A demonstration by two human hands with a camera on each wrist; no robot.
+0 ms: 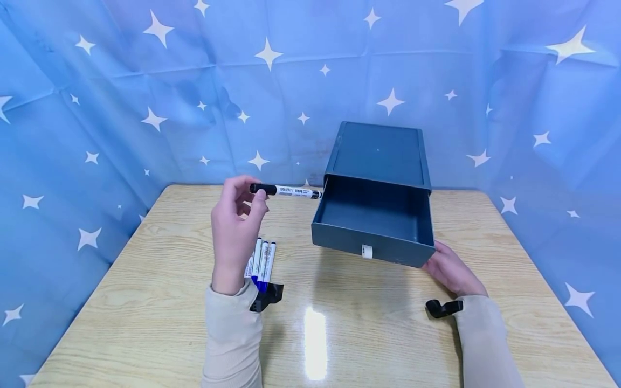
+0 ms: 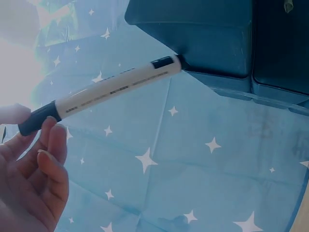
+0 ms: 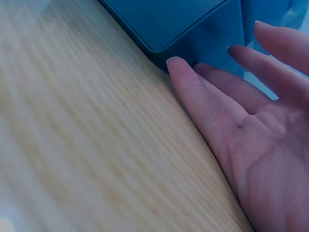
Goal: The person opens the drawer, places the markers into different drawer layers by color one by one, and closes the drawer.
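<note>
Between thumb and fingers, my left hand [image 1: 237, 223] pinches a whiteboard marker [image 1: 296, 192] by its black cap. The marker is white with black ends and lies nearly level, its far end overlapping the left edge of a dark blue drawer box [image 1: 380, 151] in the head view. The drawer [image 1: 373, 240] is pulled out toward me, its inside bare, with a small white pull tab [image 1: 367, 251] on the front. My right hand [image 1: 451, 269] is at the drawer's right front corner; its fingers [image 3: 193, 92] extend along the lower edge in the right wrist view.
Several white markers with blue caps [image 1: 262, 264] lie side by side on the wooden table [image 1: 160, 302], partly behind my left wrist. A blue curtain with white stars [image 1: 291, 81] hangs behind the table and at both sides.
</note>
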